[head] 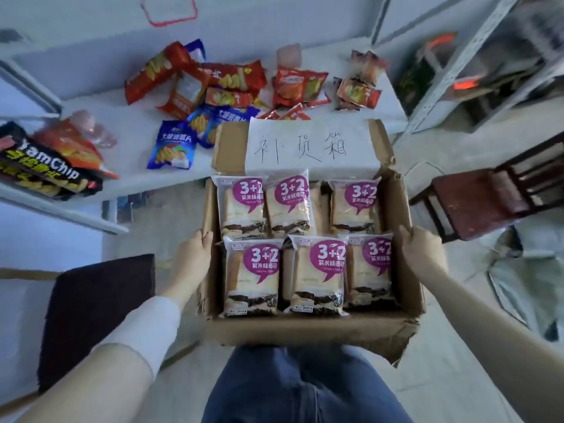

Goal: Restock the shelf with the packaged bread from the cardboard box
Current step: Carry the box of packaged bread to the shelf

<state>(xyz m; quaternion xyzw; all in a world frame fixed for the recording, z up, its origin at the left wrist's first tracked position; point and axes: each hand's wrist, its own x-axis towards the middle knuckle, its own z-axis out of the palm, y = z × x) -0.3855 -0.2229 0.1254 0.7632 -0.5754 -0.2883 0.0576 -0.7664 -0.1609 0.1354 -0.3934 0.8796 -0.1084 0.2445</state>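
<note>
An open cardboard box [308, 329] is held in front of me, above my lap. My left hand [193, 257] grips its left wall and my right hand [422, 254] grips its right wall. Inside lie several packaged breads [251, 277] in clear wrappers with purple "3+2" labels, in two rows. A white paper with handwritten characters [311, 148] is stuck to the far flap. The white shelf [128, 129] stretches across the upper left just beyond the box.
Red and blue snack bags [172, 145] lie scattered on the shelf, with a black chip bag [45, 166] at far left. A dark cushioned stool [97, 312] stands lower left. A red-brown wooden stool [482, 199] stands right. A metal rack [476, 62] rises upper right.
</note>
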